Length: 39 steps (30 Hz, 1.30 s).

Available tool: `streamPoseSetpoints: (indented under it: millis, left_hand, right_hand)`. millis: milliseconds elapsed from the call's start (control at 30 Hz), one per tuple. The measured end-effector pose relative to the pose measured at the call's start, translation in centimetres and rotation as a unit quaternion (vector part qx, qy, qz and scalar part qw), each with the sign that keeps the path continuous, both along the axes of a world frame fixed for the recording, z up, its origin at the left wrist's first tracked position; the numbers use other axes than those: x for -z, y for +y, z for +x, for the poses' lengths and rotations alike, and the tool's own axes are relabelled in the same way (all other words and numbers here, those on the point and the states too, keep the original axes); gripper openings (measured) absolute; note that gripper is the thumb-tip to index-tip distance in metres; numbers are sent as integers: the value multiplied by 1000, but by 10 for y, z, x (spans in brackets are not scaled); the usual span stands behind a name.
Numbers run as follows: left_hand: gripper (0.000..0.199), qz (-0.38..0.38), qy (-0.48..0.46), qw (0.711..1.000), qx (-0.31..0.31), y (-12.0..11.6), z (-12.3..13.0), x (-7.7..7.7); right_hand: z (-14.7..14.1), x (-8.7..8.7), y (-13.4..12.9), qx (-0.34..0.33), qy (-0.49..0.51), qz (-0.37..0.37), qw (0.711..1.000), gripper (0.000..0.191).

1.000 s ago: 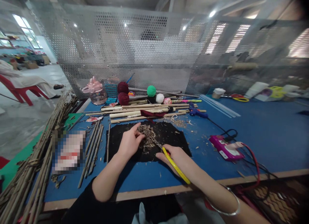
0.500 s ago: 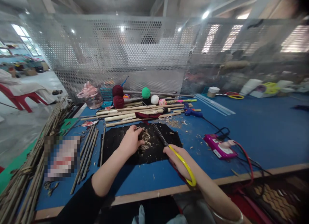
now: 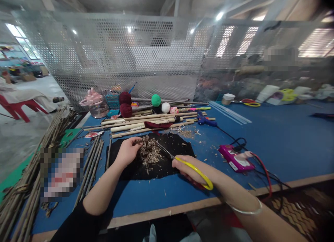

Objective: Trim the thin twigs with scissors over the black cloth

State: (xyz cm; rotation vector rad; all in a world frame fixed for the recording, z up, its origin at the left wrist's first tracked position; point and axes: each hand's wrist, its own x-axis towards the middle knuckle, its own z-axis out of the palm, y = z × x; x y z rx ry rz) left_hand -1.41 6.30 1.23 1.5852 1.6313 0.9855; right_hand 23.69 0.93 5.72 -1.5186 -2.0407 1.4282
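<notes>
A heap of brown dried plant chips [image 3: 150, 153] lies on a black cloth [image 3: 180, 167] in front of me. At the heap's upper left edge is my left hand [image 3: 127, 153], its thumb and fingers closed on a small dark dried plant piece. My right hand [image 3: 189, 165] grips a pair of scissors [image 3: 199, 172] with a yellow handle. Their metal blades point left and away from me, with the tips at the right side of the heap. How far the blades are apart is hard to see.
Sticks [image 3: 141, 126], yarn balls [image 3: 156, 100] and a blue glue gun [image 3: 205, 120] lie beyond the cloth. Bundled twigs [image 3: 28, 186] line the left side. A purple power strip [image 3: 236, 159] with cables sits right. Behind stands a perforated metal screen [image 3: 125, 57].
My left hand has shifted left from over the chips to the heap's edge, uncovering more of it. The scissors have moved left, bringing their tips to the heap.
</notes>
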Motion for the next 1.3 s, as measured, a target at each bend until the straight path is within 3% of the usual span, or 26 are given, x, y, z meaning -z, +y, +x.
streamPoseSetpoints:
  millis: [67, 133, 267, 400, 500, 567, 667, 767, 833, 900, 1000, 1100, 1233, 1300]
  left_hand:
    - [38, -34, -66, 997, -10, 1, 0, 6]
    - [38, -38, -74, 996, -17, 0, 1, 8]
    - [27, 18, 21, 999, -19, -7, 7, 3]
    - [19, 83, 88, 992, 21, -13, 11, 1]
    - [23, 132, 113, 983, 55, -14, 11, 3]
    - [25, 151, 124, 978, 70, -15, 10, 4]
    - [27, 157, 134, 975, 85, -15, 10, 4]
    - [28, 152, 139, 975, 79, -15, 10, 3]
    - [26, 142, 138, 979, 57, -14, 8, 3]
    - [25, 117, 122, 984, 51, -12, 4, 1]
    - [43, 61, 52, 990, 115, -8, -7, -4]
    - [56, 39, 28, 987, 152, -8, -20, -15]
    - [34, 38, 203, 975, 81, -26, -20, -29]
    - [35, 1, 283, 957, 60, -39, -10, -28]
  right_hand:
    - [-2, 0, 3, -4, 26, -90, 996, 58]
    - [-7, -1, 6, -7, 39, -140, 989, 62]
    - [-21, -6, 14, -18, 18, -151, 988, 65]
    - [-37, -8, 24, -20, -4, -146, 989, 67]
    - [-44, -2, 28, -7, -32, -116, 993, 68]
    - [-46, 4, 30, -17, -32, -53, 998, 68]
    - [-45, 12, 29, -56, -11, 54, 997, 65]
    - [-43, 12, 26, -69, -6, 85, 994, 61]
    - [-41, 9, 24, -56, 3, 54, 997, 58]
    - [-38, 5, 21, -32, 23, -37, 999, 57]
    - [-30, 1, 18, -4, 69, -180, 981, 58]
    - [-21, 0, 17, 11, 90, -217, 972, 59]
    - [-10, 2, 15, 17, 86, -212, 973, 62]
    - [-8, 4, 14, 16, 95, -208, 973, 62]
